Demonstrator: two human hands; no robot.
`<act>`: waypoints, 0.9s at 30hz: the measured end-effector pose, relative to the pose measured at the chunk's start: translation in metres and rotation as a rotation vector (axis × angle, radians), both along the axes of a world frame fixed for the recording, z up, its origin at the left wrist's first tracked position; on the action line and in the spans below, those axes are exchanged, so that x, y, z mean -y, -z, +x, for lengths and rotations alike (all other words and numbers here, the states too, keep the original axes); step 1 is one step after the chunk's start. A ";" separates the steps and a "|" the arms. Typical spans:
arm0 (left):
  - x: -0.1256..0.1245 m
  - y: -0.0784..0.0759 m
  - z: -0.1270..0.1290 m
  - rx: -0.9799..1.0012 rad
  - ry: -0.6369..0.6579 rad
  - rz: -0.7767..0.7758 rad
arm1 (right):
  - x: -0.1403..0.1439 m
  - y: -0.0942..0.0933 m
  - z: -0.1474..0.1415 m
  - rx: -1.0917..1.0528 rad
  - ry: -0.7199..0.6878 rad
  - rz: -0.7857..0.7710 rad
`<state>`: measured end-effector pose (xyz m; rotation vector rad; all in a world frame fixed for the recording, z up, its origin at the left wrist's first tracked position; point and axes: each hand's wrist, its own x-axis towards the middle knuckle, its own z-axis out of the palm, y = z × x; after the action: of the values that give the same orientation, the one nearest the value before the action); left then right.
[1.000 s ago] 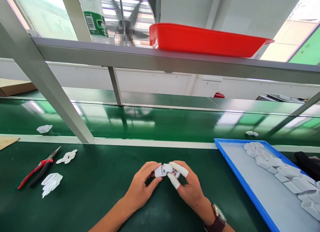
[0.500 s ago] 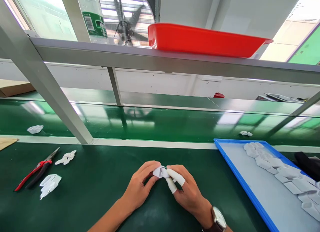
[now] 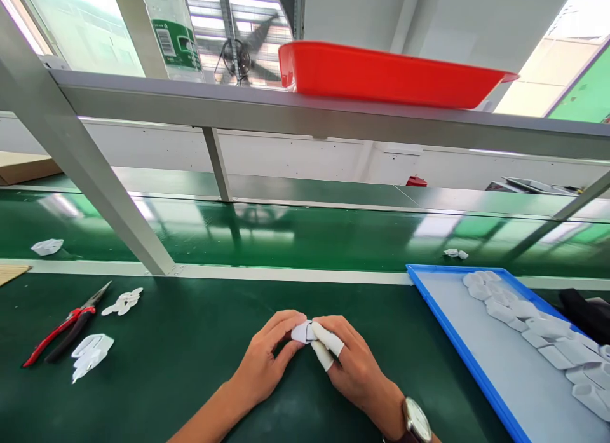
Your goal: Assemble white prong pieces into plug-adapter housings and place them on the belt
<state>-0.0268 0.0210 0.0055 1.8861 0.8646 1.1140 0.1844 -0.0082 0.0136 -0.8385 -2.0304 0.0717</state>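
Both hands meet over the green mat [image 3: 200, 367], front-centre, w/ a small white part [image 3: 302, 332] pinched between them. Left hand [image 3: 267, 360]: thumb + fingers curled round the part's left end, grasping it. Right hand [image 3: 350, 367]: also on the part, from the right; two fingertips wear white cots [image 3: 328, 342], pressed against it. Watch [image 3: 415, 421] on the right wrist. Part sits just above the mat, can't tell if it touches. Detail of the part too small to read.

Left of the hands, well apart:
- pliers [image 3: 64, 323], red/black handles, lying flat, jaws pointing up-right
- white bits [image 3: 124, 300] just right of the plier tips
- white clips [image 3: 90, 352] below the pliers, near the handles

Right: blue tray [image 3: 457, 341], on the mat edge, near the right hand but not touching. Row of white parts [image 3: 528, 319] runs along its far side toward the lower right corner.

Behind the mat: white rail, then glossy green belt [image 3: 309, 236]. On the belt: one white piece [image 3: 46, 246] far left, another pair [image 3: 455, 253] far right, just beyond the tray.

Overhead: grey shelf beam [image 3: 305, 115] on a slanted post [image 3: 90, 170]. On it: red bin [image 3: 391, 74] centre-right, bottle [image 3: 174, 30] w/ green label left. Fan [image 3: 238, 55] behind the bottle.
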 end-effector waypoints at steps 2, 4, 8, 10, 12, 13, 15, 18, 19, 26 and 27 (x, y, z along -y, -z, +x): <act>0.002 0.000 0.001 0.025 0.014 -0.028 | 0.001 -0.001 -0.001 0.002 -0.031 -0.051; 0.004 0.001 0.003 0.046 0.021 -0.032 | 0.002 -0.002 -0.003 0.008 -0.048 -0.099; 0.005 0.004 0.006 0.081 0.018 -0.029 | 0.000 0.000 -0.003 0.006 -0.068 -0.123; 0.005 0.002 0.008 0.121 0.039 -0.090 | -0.001 0.002 -0.003 -0.064 -0.090 -0.143; 0.004 0.000 0.009 0.161 0.069 -0.150 | -0.002 0.004 -0.003 -0.153 -0.106 -0.155; 0.004 -0.001 0.009 0.172 0.077 -0.165 | -0.002 0.004 -0.003 -0.182 -0.111 -0.154; 0.004 -0.003 0.008 0.168 0.078 -0.168 | -0.002 0.004 -0.004 -0.202 -0.119 -0.140; 0.003 -0.002 0.006 0.115 0.059 -0.135 | -0.001 0.000 -0.004 -0.164 -0.124 -0.139; 0.003 -0.002 0.006 0.098 0.054 -0.124 | -0.001 0.000 -0.004 -0.140 -0.123 -0.134; 0.003 -0.003 0.006 0.170 0.094 -0.244 | -0.002 0.011 -0.003 -0.196 -0.062 -0.158; 0.003 -0.004 0.007 0.198 0.105 -0.275 | -0.002 0.013 -0.003 -0.228 -0.057 -0.183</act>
<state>-0.0200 0.0181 0.0098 1.5494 0.7554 1.0398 0.1814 -0.0060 0.0007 -0.8449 -1.8510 0.3738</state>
